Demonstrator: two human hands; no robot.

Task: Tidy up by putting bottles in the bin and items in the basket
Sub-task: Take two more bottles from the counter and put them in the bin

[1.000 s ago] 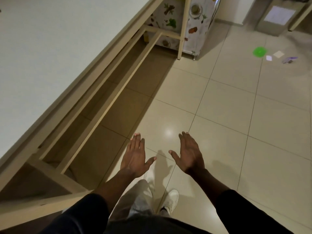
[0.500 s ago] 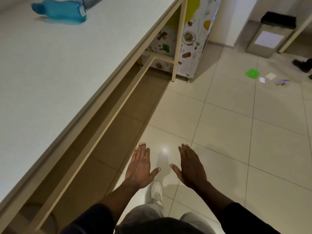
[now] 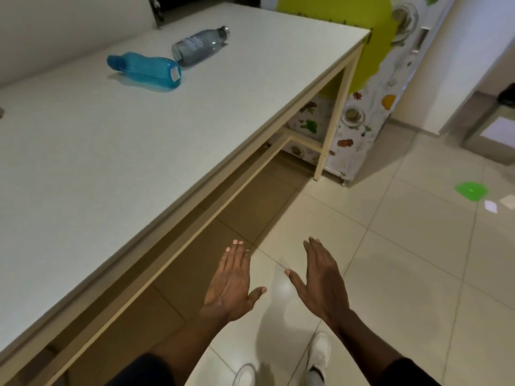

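Note:
Two bottles lie on their sides on the white table (image 3: 117, 151): a blue bottle (image 3: 145, 69) and, just behind it, a grey clear bottle (image 3: 199, 45). A grey bin (image 3: 490, 135) with a dark lid stands on the floor at the far right, partly cut off. My left hand (image 3: 232, 282) and my right hand (image 3: 323, 282) are held out flat over the tiled floor, fingers apart, holding nothing, far from the bottles. No basket is in view.
A green lid (image 3: 471, 190) and two small white pieces (image 3: 492, 206) lie on the floor at right. A cabinet with a food-print cover (image 3: 362, 112) stands past the table's end. The table's leg (image 3: 330, 137) and lower rail run beside my path.
The view has tilted up and moved forward along the table; both bottles are now in view. My hands stay open in front of me.

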